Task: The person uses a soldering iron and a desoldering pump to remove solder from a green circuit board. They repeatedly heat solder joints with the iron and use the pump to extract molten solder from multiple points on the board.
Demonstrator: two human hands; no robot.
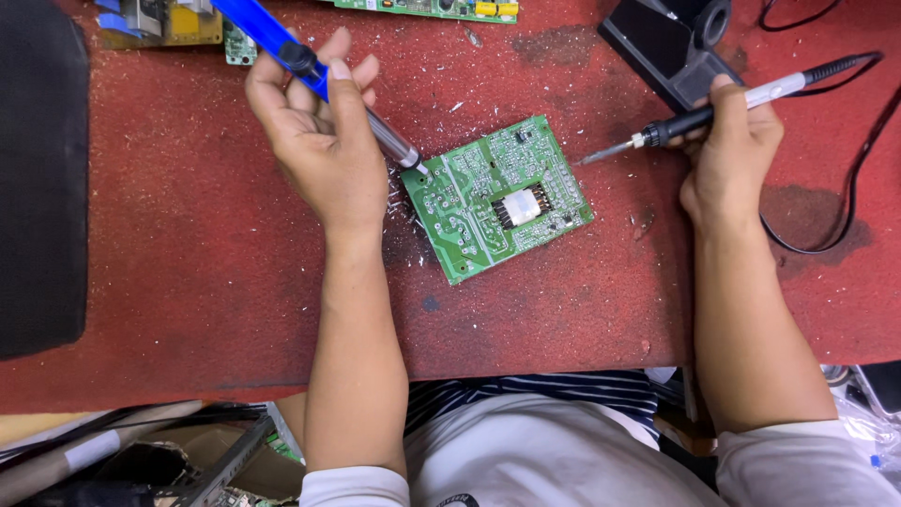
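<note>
Red tabletop (188, 235) carries a green circuit board (497, 197). Left hand (314, 141) pinches a blue suction pump (319, 80), tip touching the board's corner. Right hand (732, 155) pinches a soldering iron (713, 113), tip just beside the board.

The circuit board (498, 198) lies mid-mat (188, 235) between my hands; the iron stand (668, 49) sits at the mat's far right edge.

Bright, even overhead light; sharp focus, soft shadows.
</note>
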